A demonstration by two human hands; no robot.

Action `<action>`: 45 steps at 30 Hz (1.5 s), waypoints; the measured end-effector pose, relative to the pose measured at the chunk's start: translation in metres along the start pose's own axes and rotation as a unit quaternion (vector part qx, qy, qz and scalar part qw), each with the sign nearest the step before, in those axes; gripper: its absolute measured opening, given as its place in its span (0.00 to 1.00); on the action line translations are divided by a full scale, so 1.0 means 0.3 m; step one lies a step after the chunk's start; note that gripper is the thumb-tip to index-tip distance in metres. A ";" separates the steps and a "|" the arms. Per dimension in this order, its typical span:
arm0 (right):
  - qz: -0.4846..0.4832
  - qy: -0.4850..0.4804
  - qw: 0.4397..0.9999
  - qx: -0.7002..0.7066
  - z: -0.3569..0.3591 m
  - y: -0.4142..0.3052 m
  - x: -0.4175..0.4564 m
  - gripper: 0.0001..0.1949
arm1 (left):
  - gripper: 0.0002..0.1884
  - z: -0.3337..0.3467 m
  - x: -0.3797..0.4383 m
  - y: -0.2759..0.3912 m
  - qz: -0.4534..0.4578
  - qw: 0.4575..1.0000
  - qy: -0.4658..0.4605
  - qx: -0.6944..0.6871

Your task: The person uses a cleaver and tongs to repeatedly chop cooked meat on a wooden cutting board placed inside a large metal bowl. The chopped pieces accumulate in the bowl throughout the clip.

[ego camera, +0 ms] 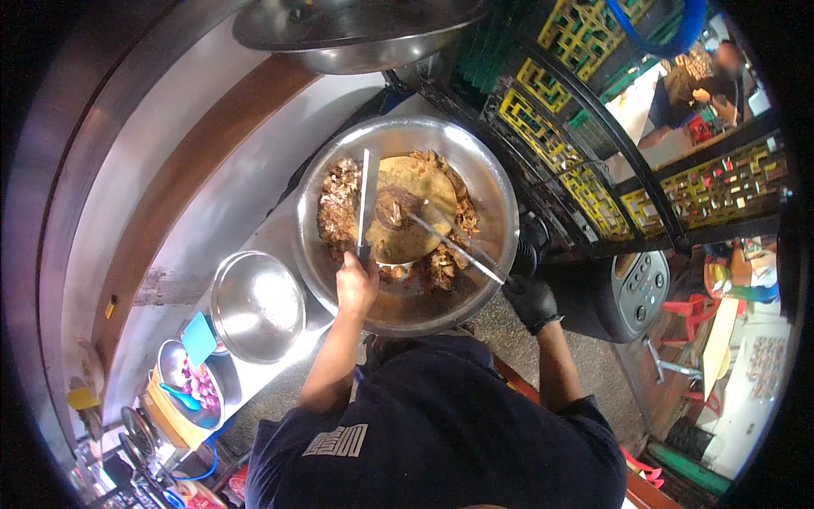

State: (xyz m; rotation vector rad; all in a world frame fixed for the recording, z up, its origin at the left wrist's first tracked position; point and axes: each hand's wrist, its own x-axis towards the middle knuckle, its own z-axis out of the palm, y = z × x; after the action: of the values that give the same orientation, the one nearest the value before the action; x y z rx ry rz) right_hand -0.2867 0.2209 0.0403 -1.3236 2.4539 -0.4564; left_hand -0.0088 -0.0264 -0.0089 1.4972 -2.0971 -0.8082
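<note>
My bare left hand point(356, 286) grips the dark handle of a cleaver point(364, 203), its blade seen nearly edge-on over a round chopping board point(413, 248). Metal tongs point(459, 251) reach in from the right, held in my right hand point(533, 304), which wears a black glove. Near the tips of the tongs sits a small piece of food point(397, 213); whether they pinch it I cannot tell. The board rests inside a wide steel basin point(407, 318). Chopped food, apparently meat, point(340, 203) is heaped on the left, and browner pieces point(445, 264) lie along the right.
A smaller steel bowl point(257, 308) stands left of the basin. Behind it, a pot point(219, 407) holds purple onions and a blue-handled utensil. A black loudspeaker point(639, 296) is at right, below a yellow lattice point(540, 133). Another large pan point(362, 54) is ahead. People sit farther off.
</note>
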 end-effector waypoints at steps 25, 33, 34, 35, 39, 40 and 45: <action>-0.027 -0.143 0.960 -0.239 -0.486 -0.099 0.091 0.22 | 0.19 0.089 0.125 -0.253 0.060 0.992 -0.080 0.076; -0.115 -0.112 0.975 -0.153 -0.484 -0.151 0.288 0.13 | 0.20 0.024 0.147 -0.156 0.088 0.988 -0.119 -0.041; -0.115 -0.123 0.965 -0.201 -0.498 -0.188 0.303 0.12 | 0.19 0.037 0.146 -0.233 0.138 0.987 -0.077 -0.017; -0.099 -0.127 0.958 -0.238 -0.561 -0.188 0.280 0.12 | 0.20 0.110 0.151 -0.275 0.081 0.993 -0.088 -0.012; -0.116 -0.121 0.946 -0.276 -0.630 -0.242 0.277 0.11 | 0.16 0.086 0.176 -0.330 0.071 0.996 -0.052 0.015; -0.111 -0.127 0.944 -0.282 -0.645 -0.249 0.263 0.11 | 0.15 0.091 0.180 -0.333 0.078 0.995 -0.059 -0.006; -0.140 -0.076 0.963 -0.217 -0.648 -0.201 0.221 0.11 | 0.23 -0.016 0.131 -0.132 0.032 0.993 -0.086 0.076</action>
State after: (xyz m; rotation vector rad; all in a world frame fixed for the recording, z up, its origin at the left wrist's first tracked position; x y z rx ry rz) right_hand -0.3578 0.1584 0.2323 -1.8160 2.3253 0.1360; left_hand 0.0093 -0.0742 -0.0316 1.4745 -2.3688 -0.7953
